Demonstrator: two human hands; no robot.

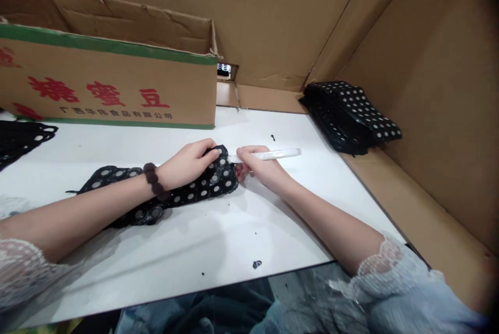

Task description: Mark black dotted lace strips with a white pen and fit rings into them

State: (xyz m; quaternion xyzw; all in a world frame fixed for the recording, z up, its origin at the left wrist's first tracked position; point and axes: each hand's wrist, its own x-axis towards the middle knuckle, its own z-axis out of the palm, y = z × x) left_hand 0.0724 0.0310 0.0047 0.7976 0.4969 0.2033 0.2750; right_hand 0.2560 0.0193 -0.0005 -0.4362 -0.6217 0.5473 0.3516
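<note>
A black piece with pale round dots (pixel 189 192) lies on the white table, stretching left under my left forearm. My left hand (pixel 191 163) presses on its upper right part, thumb and fingers closed on it. At the piece's right end, my right hand (pixel 259 165) is closed round a slim white tool (pixel 283 154), whose handle points right. The tool's tip is at the dotted edge, and its exact contact is too small to tell. Some of my right fingers are beneath the tool, near the piece's corner.
A cardboard box with red characters (pixel 136 92) stands at the back left. Stacked dotted black pieces (pixel 351 116) lean in the back right corner. More black material (pixel 23 139) is at the far left. Black scraps (pixel 257 264) dot the table (pixel 218 251). Cardboard walls rise behind and right.
</note>
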